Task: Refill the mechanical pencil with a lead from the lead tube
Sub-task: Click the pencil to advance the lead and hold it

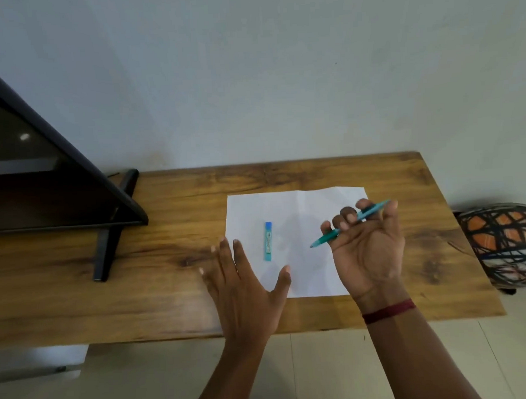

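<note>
My right hand (368,249) is palm-up above the right half of a white sheet of paper (298,210), its fingers curled around a teal mechanical pencil (326,237). The pencil's tip points down-left and its back end sticks out past my thumb. A teal lead tube with a blue cap (268,241) lies upright on the sheet, left of the pencil tip. My left hand (244,281) hovers flat with fingers spread over the sheet's left edge, just below and left of the tube, holding nothing.
The sheet lies on a wooden table (175,293) against a pale wall. A dark monitor on a black stand (59,184) takes up the table's left end. A patterned round stool or basket (504,243) stands beyond the right edge.
</note>
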